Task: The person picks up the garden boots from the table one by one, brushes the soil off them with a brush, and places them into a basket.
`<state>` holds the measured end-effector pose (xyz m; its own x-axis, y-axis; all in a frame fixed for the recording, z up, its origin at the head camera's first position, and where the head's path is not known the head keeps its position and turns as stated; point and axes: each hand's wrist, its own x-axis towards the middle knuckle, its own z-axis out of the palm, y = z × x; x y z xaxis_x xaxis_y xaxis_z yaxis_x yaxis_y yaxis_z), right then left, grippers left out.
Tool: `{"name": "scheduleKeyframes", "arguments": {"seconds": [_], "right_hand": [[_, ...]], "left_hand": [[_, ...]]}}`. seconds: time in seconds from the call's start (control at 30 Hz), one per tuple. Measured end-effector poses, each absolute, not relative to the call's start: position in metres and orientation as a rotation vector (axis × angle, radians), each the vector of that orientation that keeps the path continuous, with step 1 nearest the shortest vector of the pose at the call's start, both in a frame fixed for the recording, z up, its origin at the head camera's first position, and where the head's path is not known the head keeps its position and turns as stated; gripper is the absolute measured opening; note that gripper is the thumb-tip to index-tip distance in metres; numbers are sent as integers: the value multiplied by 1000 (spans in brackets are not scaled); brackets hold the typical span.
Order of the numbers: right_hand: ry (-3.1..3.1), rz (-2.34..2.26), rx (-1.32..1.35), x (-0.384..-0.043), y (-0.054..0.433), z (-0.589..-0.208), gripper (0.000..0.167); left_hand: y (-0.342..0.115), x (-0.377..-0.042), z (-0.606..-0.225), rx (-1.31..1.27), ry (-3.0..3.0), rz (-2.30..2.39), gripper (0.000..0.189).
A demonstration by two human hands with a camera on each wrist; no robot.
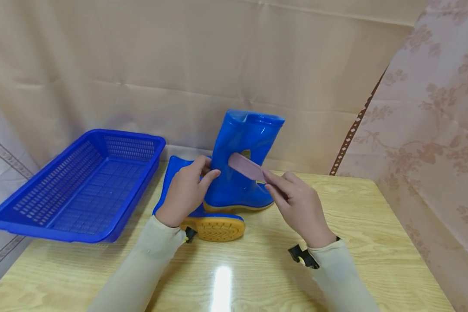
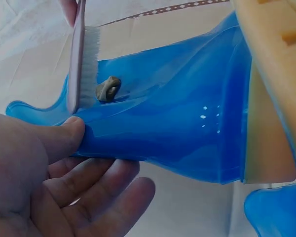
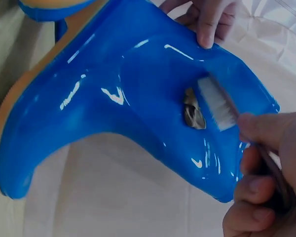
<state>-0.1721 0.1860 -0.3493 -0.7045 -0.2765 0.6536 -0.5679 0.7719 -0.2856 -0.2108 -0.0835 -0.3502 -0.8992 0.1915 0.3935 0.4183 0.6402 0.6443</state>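
Observation:
A blue rain boot [image 1: 234, 186] with a yellow sole stands upright on the table. My left hand [image 1: 187, 186] holds the back of its shaft, thumb on the near side and fingers behind, as the left wrist view shows. My right hand [image 1: 300, 206] grips the handle of a pinkish brush [image 1: 246, 166]. Its white bristles [image 3: 216, 101] face the shaft, right beside a grey-brown lump [image 3: 193, 109] on the boot's surface. A second blue rain boot [image 1: 220, 228] lies on its side, its yellow sole turned toward me, partly hidden by my left hand.
A blue plastic basket [image 1: 140, 203] with mesh walls stands at the left of the wood-grain table [image 1: 359, 242]. Close behind the boots hangs a beige cloth [image 1: 203, 65]. A pink floral cloth [image 1: 433, 143] borders the right side.

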Motion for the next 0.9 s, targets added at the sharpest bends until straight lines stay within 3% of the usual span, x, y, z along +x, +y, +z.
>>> {"name": "scheduleKeyframes", "arguments": {"seconds": [0.63,0.9], "right_hand": [[-2393,594,433,-169,192,-341,28],[-2283,670,535,-173,189,-345,33]], "left_hand": [[-88,-214,-347,-355,-2646,-1187,34],[-89,-212,-344,-526,-2718,-1140,29]]}}
